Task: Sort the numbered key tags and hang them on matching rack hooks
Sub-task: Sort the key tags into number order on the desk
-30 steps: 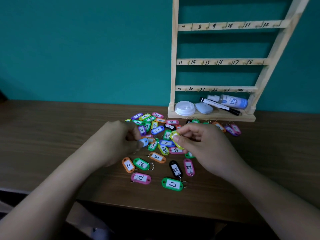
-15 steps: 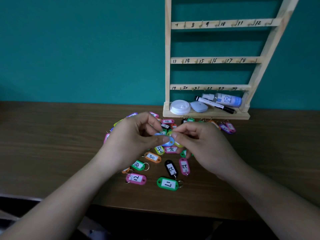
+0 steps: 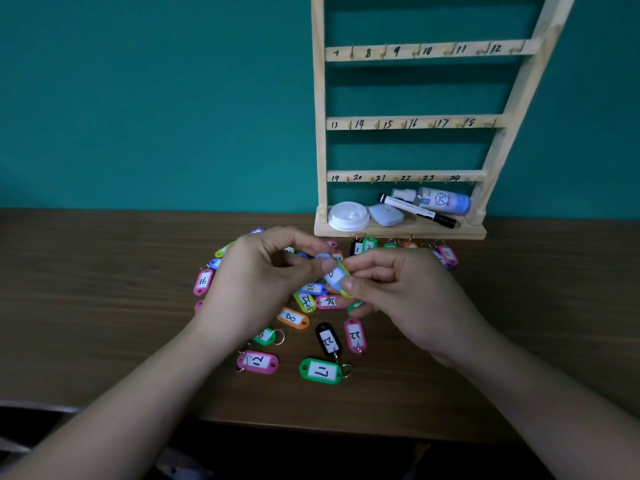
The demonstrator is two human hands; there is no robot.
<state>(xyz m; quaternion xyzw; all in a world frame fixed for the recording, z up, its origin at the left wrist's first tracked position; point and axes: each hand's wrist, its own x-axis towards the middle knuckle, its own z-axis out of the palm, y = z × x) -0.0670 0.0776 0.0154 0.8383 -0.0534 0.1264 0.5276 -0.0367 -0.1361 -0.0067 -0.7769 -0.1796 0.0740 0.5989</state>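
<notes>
- You hold a blue tag [image 3: 331,271] stacked on a yellow-green tag [image 3: 346,292], both raised over the pile.
- The loose tags [image 3: 355,336] lie flat and scattered on the desk [image 3: 104,306], labels up.
- The wooden rack [image 3: 415,123] stands upright, with small hooks [image 3: 384,53] beside handwritten numbers 7 to 24.

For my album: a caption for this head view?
Left hand and right hand pinch blue tag against yellow tag above scattered tags, before the rack.

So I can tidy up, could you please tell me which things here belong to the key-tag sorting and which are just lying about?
In the job: pinched tags between left hand and right hand; loose tags; numbered rack.
Lying about, on the rack's base: marker; spray bottle; white lid; pale blue case.
</notes>
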